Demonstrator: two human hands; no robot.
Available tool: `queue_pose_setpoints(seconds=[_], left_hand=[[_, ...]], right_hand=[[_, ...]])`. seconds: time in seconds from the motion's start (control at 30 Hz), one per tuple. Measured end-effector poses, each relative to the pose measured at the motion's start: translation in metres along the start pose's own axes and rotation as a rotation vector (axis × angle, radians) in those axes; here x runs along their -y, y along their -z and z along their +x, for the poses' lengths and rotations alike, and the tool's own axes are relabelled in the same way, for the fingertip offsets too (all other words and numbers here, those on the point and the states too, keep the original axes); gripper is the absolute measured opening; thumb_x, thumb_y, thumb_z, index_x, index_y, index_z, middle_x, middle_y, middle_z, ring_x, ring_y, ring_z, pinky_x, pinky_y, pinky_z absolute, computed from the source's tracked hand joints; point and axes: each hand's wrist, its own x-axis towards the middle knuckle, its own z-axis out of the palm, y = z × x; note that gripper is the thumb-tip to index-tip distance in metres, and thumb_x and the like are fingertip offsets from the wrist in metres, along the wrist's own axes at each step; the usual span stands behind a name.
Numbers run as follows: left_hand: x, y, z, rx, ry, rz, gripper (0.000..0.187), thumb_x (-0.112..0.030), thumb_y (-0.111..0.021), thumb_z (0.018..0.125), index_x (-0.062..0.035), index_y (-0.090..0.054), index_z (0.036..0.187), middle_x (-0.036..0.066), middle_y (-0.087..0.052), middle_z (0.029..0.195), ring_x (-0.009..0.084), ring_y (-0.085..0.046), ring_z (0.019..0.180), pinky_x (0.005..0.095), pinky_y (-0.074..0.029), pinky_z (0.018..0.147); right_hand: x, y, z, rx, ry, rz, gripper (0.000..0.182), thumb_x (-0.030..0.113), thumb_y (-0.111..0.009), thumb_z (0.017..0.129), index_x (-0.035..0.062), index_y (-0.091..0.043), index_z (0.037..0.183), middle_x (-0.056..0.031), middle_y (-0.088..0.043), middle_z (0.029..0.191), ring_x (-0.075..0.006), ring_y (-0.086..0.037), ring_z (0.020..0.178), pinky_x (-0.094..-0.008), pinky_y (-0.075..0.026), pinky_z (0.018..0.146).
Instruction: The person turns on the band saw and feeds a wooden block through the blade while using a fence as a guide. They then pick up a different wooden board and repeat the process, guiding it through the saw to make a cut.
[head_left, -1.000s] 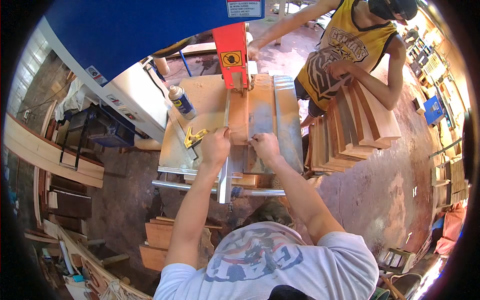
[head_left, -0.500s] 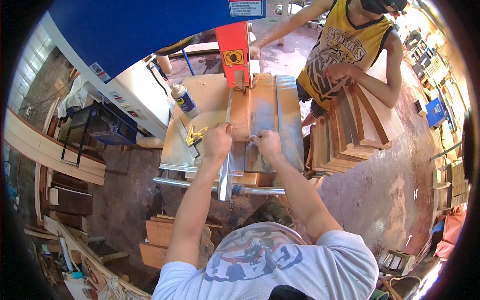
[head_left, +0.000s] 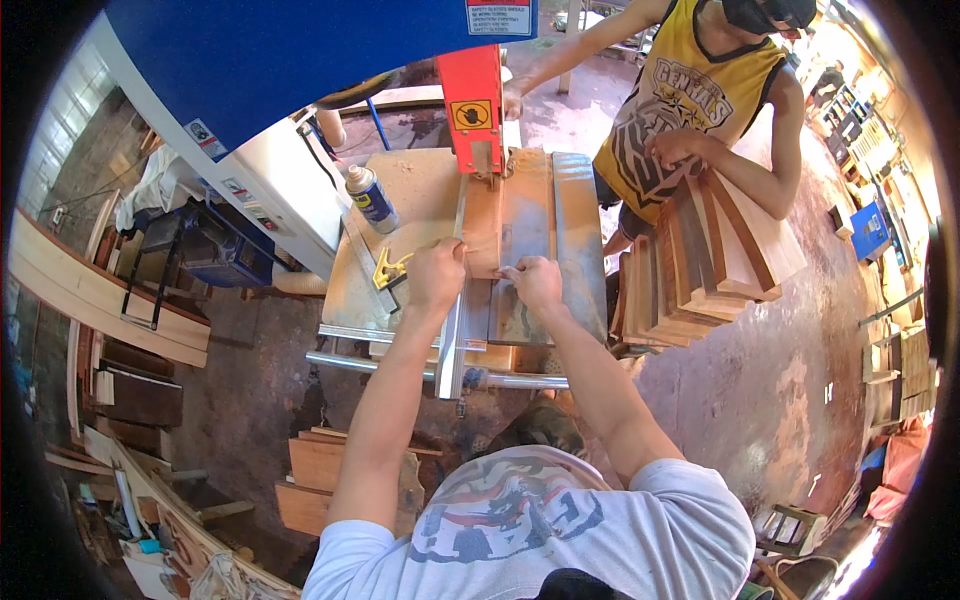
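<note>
A wooden board (head_left: 484, 235) lies flat on the bandsaw table (head_left: 420, 200), along the metal fence (head_left: 452, 345), its far end under the red blade guard (head_left: 473, 115). My left hand (head_left: 437, 275) is closed at the board's near left corner, over the fence. My right hand (head_left: 535, 283) pinches the near right corner between thumb and fingers. The blade itself is hard to make out beneath the guard. Left of my left hand lie a yellow-handled tool (head_left: 388, 268) and a metal rule (head_left: 368, 262); a blue spray can (head_left: 371, 200) stands behind them.
Across the table, a person in a yellow jersey (head_left: 690, 90) reaches one hand (head_left: 512, 103) behind the guard. Their other arm rests over a stack of boards (head_left: 690, 265) at the right. A metal rail (head_left: 520, 382) runs along the table's front; more boards (head_left: 315, 480) lie below left.
The board and my hands appear to have edged very slightly toward the blade guard. My view has shifted a little; the other person stays in place.
</note>
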Motion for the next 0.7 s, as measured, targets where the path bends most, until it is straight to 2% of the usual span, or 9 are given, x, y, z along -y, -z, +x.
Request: queue_pose_setpoints(seconds=[0.3,0.4,0.7], left_hand=[[0.0,-0.005,0.003,0.025,0.035,0.056,0.016,-0.022,-0.07,0.095,-0.0077,-0.077,0.092,0.02,-0.074,0.083,0.0436,-0.072,0.079,0.0543,-0.056,0.072],[0.002,-0.007,0.005,0.036,0.05,0.088,0.017,-0.023,-0.07,0.095,-0.0084,-0.078,0.093,0.021,-0.074,0.083,0.0439,-0.072,0.079,0.0547,-0.057,0.072],[0.004,-0.008,0.012,0.062,0.03,0.084,0.018,-0.024,-0.07,0.095,-0.0082,-0.079,0.093,0.021,-0.074,0.082,0.0439,-0.073,0.079,0.0541,-0.058,0.072]], right_hand=[[-0.008,-0.009,0.005,0.005,-0.031,-0.025,0.048,0.055,-0.083,0.081,0.0067,-0.08,0.083,-0.0189,-0.075,0.081,-0.0395,-0.073,0.083,-0.05,-0.058,0.077],[-0.008,-0.011,0.005,-0.059,0.006,-0.067,0.047,0.053,-0.083,0.081,0.0063,-0.08,0.083,-0.0198,-0.075,0.083,-0.0401,-0.073,0.084,-0.0499,-0.058,0.077],[-0.005,-0.008,0.008,-0.037,-0.051,-0.007,0.045,0.051,-0.084,0.081,0.0061,-0.08,0.083,-0.0207,-0.075,0.084,-0.0407,-0.072,0.083,-0.0499,-0.058,0.077]])
